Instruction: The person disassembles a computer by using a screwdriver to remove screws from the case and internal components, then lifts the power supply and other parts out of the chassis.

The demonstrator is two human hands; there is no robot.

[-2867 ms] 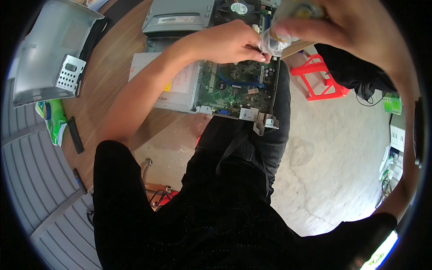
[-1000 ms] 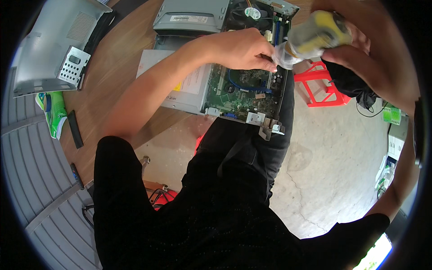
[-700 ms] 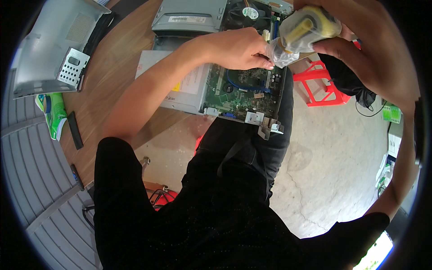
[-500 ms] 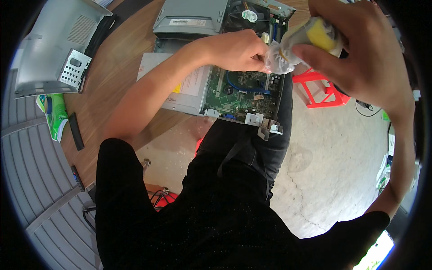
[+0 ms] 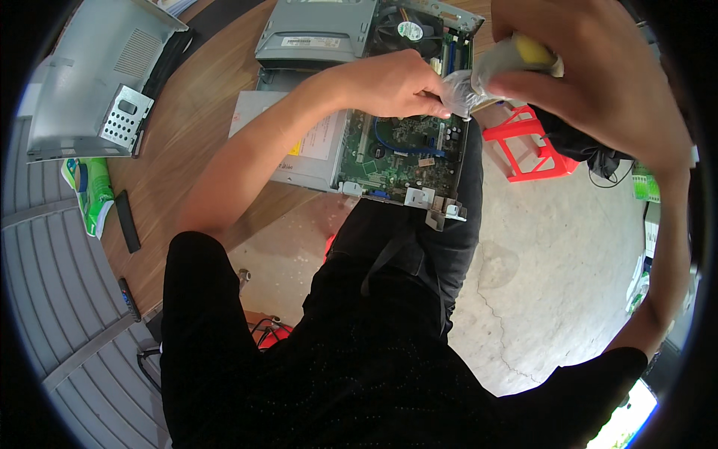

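An open desktop computer case (image 5: 340, 153) lies at the table's edge over my lap, its green motherboard (image 5: 400, 142) facing up. Above the board, my left hand (image 5: 396, 86) is closed, fingertips pinching the end of a crumpled clear plastic bag (image 5: 460, 93). My right hand (image 5: 598, 90) wraps around the bag's fuller part, which shows a greyish-white body and a yellow patch (image 5: 532, 51); I cannot tell what is inside. Next to my left hand are a black cooling fan (image 5: 400, 34) and a grey metal drive housing (image 5: 318, 26). A blue cable (image 5: 396, 148) curves across the board.
A grey metal cover (image 5: 97, 67) stands on the wooden table (image 5: 176, 142) at the left. Near it are a green packet (image 5: 93, 191) and a black strip (image 5: 127, 221). A red plastic stool (image 5: 527, 146) is on the floor at the right, beside a black cloth-like item (image 5: 576, 142).
My right hand has tilted and shifted slightly, and the bag's end between my hands looks more gathered. The left hand keeps its pinch. A black item now shows beside the stool.
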